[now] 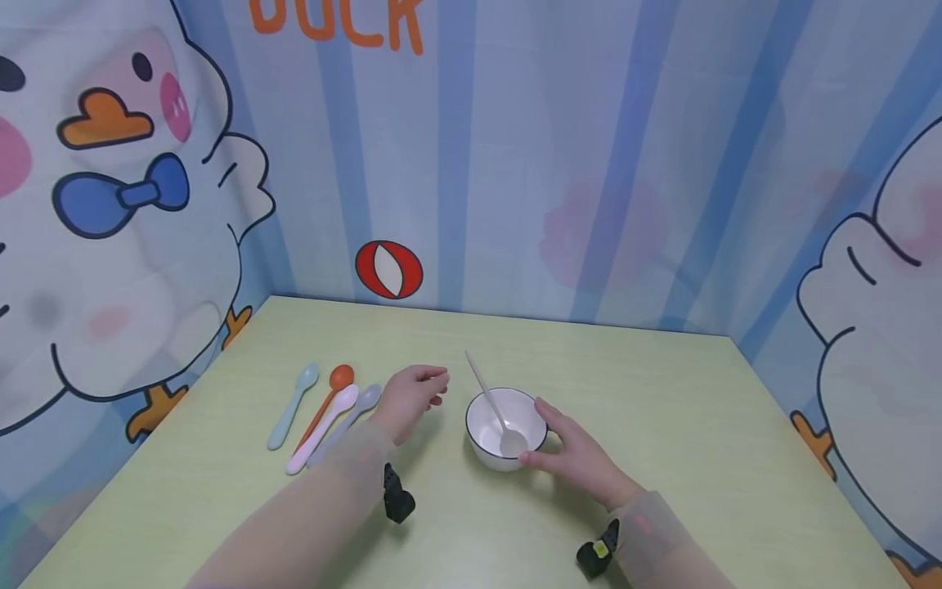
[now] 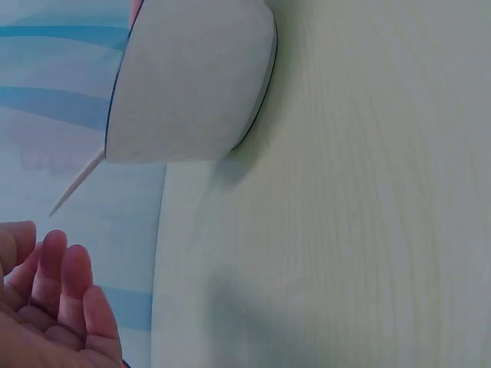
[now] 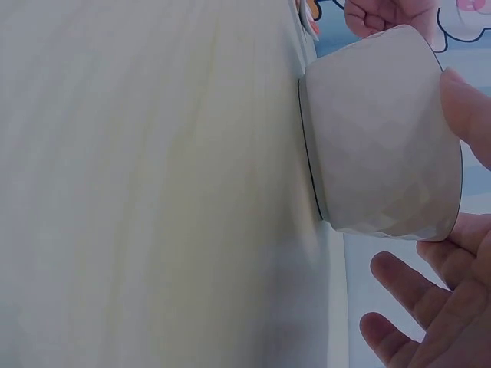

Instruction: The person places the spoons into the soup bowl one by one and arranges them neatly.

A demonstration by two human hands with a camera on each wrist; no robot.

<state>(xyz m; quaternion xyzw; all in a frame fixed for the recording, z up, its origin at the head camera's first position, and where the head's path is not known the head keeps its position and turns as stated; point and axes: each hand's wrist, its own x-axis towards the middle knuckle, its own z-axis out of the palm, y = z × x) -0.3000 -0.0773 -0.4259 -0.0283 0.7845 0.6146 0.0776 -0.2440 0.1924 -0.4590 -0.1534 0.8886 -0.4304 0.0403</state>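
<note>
The right hand (image 1: 581,458) rests on the desk at the 3 o'clock side of the small white ceramic bowl with a thin dark rim line (image 1: 506,427). The thumb and forefinger lie against the bowl's outer wall; in the right wrist view one fingertip (image 3: 468,107) touches the wall near the rim while the remaining fingers stay relaxed and spread, holding nothing. The forearm runs in from 5 o'clock, wrist low, palm turned toward the bowl.

The left hand (image 1: 412,397) hovers at the bowl's 9 o'clock, apart from it, fingers loosely curled and empty. Its forearm enters from 7 o'clock.

The bowl stands upright on the pale green wood-grain desk (image 1: 662,409), near centre. A white plastic spoon (image 1: 495,405) lies in it, scoop on the bottom, handle leaning over the rim toward 11 o'clock.

Handling judgement: the bowl appears rigid, glazed and moderately heavy for its size; it is likely slippery and breakable if dropped. The faceted lower wall offers some purchase. Grip the wall from opposite sides below the rim, or pinch the rim. The spoon is loose, light and free to tip out if the bowl tilts.

Further out, at 9 o'clock of the left hand, four plastic spoons lie side by side: pale green (image 1: 292,406), orange (image 1: 329,395), pink (image 1: 324,427) and grey-blue (image 1: 356,409).
</note>
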